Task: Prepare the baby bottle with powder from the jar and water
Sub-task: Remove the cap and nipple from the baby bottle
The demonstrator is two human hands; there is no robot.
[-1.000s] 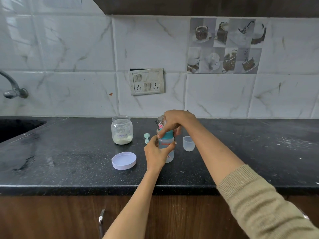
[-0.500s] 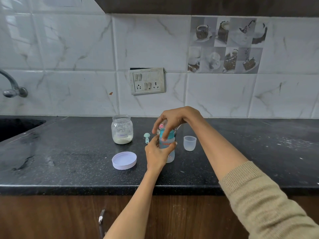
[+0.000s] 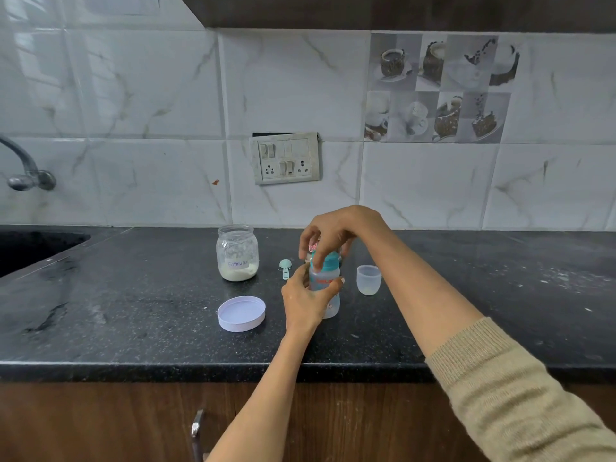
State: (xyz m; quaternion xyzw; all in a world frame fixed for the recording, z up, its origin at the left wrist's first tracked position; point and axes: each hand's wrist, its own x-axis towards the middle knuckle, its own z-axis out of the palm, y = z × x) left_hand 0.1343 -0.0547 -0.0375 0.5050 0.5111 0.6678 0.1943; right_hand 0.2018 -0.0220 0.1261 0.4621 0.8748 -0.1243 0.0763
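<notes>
Baby bottle [image 3: 325,288] upright at counter [image 3: 133,315] centre, red print unreadable | left hand [image 3: 305,300] curls round its body; right hand [image 3: 333,233] pinches its teal collar [image 3: 328,260] | jar [image 3: 237,253] at 10 o'clock — label "Formula", little powder | lid [image 3: 241,313] at 8 | clear cup [image 3: 368,279] at 3 | scoop [image 3: 285,266] between jar and bottle | bare counter toward 4.

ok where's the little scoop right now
In the head view the scoop lies on the black counter, between the open powder jar on its left and the baby bottle on its right, held in both hands.
</notes>
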